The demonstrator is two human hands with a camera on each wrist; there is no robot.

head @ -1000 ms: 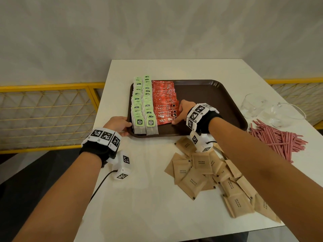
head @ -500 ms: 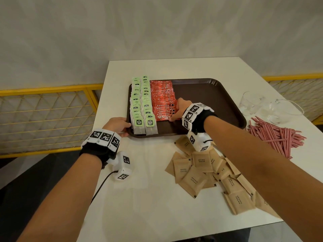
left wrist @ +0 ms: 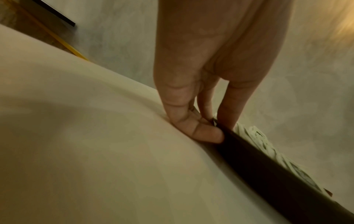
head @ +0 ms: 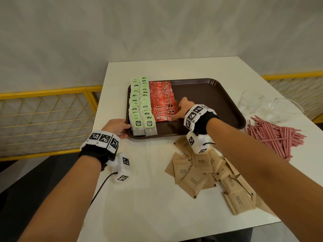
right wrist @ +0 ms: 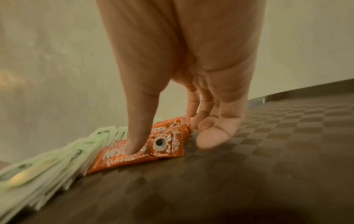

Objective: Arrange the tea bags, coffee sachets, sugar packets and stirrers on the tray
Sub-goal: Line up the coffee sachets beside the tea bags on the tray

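The coffee sachets (head: 162, 102) lie in an overlapping red row on the tray (head: 209, 95), centre of the head view, just right of the two columns of tea bags (head: 139, 105). Expect them to be light, thin and slick: they probably slide and fan out under side pressure, so press flat from above or square the row at its edges. Your right hand (head: 181, 110) rests on the nearest sachet with the thumb on top and straight fingers against the row's right edge, gripping nothing. Your left hand (head: 117, 126) pinches the tray's lower-left rim. The sugar packets (head: 201, 173) and stirrers (head: 276, 137) lie on the desk (head: 139, 198), lower right.
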